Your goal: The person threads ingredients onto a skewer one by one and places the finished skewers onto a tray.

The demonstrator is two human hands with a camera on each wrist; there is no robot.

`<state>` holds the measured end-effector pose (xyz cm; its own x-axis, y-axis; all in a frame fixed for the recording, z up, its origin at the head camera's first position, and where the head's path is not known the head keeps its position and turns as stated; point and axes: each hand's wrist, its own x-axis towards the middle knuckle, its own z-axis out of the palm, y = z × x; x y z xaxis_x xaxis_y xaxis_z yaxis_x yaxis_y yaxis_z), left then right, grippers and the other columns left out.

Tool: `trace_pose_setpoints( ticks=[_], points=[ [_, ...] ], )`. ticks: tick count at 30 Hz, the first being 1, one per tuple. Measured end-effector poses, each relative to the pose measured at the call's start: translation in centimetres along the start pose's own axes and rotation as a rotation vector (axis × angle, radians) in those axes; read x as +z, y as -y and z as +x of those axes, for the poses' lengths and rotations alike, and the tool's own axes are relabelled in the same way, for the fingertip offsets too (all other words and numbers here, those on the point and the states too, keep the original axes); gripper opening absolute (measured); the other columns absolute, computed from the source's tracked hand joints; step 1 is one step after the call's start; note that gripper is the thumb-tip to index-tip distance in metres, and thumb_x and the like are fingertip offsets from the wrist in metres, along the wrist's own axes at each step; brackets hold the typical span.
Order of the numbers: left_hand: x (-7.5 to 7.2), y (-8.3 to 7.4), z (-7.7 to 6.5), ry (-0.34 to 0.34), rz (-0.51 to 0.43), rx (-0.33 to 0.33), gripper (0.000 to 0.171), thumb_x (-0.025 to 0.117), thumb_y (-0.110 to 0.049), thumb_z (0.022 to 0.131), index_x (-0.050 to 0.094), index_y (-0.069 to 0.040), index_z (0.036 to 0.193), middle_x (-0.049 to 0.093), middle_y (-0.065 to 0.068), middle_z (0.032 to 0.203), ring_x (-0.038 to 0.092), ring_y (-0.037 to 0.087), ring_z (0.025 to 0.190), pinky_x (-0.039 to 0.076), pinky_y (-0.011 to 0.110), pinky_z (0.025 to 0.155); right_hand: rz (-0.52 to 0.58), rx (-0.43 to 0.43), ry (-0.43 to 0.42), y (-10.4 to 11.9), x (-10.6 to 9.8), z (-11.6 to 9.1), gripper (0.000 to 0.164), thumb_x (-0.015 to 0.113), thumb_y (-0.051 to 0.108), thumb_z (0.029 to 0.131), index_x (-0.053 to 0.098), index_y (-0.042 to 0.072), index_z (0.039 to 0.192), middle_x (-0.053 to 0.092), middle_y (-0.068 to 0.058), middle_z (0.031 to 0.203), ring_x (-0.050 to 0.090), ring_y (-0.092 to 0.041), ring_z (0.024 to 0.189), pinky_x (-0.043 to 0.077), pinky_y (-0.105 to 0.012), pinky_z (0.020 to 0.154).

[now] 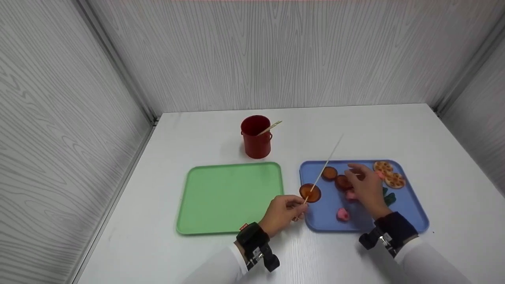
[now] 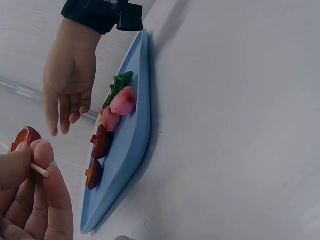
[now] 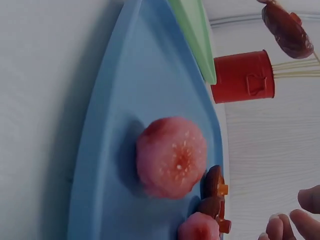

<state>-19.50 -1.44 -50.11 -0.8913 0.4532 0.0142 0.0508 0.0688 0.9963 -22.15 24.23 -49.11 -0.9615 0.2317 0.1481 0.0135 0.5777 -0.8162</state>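
Brown mushrooms [image 1: 330,174] on blue tray [image 1: 323,216]

The skewer [image 1: 327,162] looks wooden, the blue tray [image 1: 408,215] smooth plastic.

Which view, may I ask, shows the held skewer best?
The head view, showing most of the skewer; the left wrist view shows a short stub, the right wrist at most a sliver at its edge.

Perhaps a lab booth: wood-grain panels [image 1: 276,59].
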Motion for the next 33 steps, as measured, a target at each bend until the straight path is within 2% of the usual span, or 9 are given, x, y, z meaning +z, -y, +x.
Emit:
trace_pose_setpoints(
  ticks=[6, 10, 14, 20, 26, 33],
  points=[
    [0.0, 0.0, 0.0, -0.001, 0.018, -0.012, 0.017, 0.066, -0.005, 0.092, 0.07, 0.009, 0.101, 0.07, 0.021, 0.088, 0.06, 0.007, 0.065, 0.047, 0.016, 0.056, -0.133, -0.177, -0.028, -1.3, 0.4, 0.5, 0.032, 0.063, 0.009, 0.094, 0.062, -0.009, 0.12, 0.065, -0.028, 0.108, 0.061, -0.037, 0.094, 0.05, -0.046, 0.078],
    [-0.1, -0.1, -0.1, -0.009, 0.026, -0.007, 0.016, 0.066, -0.005, 0.092, 0.07, 0.008, 0.1, 0.071, 0.018, 0.085, 0.061, 0.009, 0.065, 0.047, 0.016, 0.056, -0.239, -0.225, -0.024, -1.8, 0.5, 0.5, 0.037, 0.07, 0.012, 0.09, 0.063, -0.013, 0.117, 0.063, -0.032, 0.104, 0.057, -0.044, 0.098, 0.046, -0.056, 0.085],
    [-0.1, 0.0, -0.1, -0.006, 0.019, -0.002, 0.016, 0.066, -0.005, 0.092, 0.07, 0.009, 0.099, 0.071, 0.018, 0.085, 0.061, 0.009, 0.065, 0.048, 0.016, 0.056, -0.345, -0.228, 0.006, -2.1, 0.5, 0.5, 0.045, 0.074, 0.019, 0.087, 0.062, -0.014, 0.115, 0.061, -0.034, 0.107, 0.054, -0.048, 0.104, 0.043, -0.06, 0.088],
    [-0.1, 0.1, -0.1, 0.012, 0.0, 0.005, 0.018, 0.065, -0.004, 0.092, 0.069, 0.01, 0.102, 0.071, 0.015, 0.084, 0.061, 0.007, 0.066, 0.049, 0.017, 0.057, -0.465, -0.189, 0.042, -2.2, 0.4, 0.2, 0.048, 0.074, 0.024, 0.087, 0.063, -0.013, 0.116, 0.058, -0.035, 0.112, 0.052, -0.048, 0.108, 0.041, -0.066, 0.085],
    [-0.2, 0.2, -0.2, 0.003, 0.021, 0.0, 0.017, 0.065, -0.006, 0.092, 0.07, 0.008, 0.102, 0.072, 0.01, 0.084, 0.062, 0.008, 0.067, 0.051, 0.018, 0.058, -0.466, -0.172, 0.074, -2.2, 0.6, 0.1, 0.05, 0.076, 0.026, 0.085, 0.063, -0.012, 0.115, 0.057, -0.035, 0.113, 0.05, -0.05, 0.108, 0.038, -0.067, 0.086],
    [-0.1, 0.4, -0.1, 0.006, 0.022, -0.015, 0.017, 0.065, -0.005, 0.092, 0.07, 0.008, 0.102, 0.072, 0.009, 0.085, 0.063, 0.007, 0.066, 0.051, 0.019, 0.059, -0.422, -0.176, 0.091, -2.3, 1.0, -0.2, 0.048, 0.076, 0.019, 0.085, 0.061, -0.009, 0.121, 0.057, -0.033, 0.119, 0.047, -0.049, 0.108, 0.034, -0.066, 0.088]
  ],
)
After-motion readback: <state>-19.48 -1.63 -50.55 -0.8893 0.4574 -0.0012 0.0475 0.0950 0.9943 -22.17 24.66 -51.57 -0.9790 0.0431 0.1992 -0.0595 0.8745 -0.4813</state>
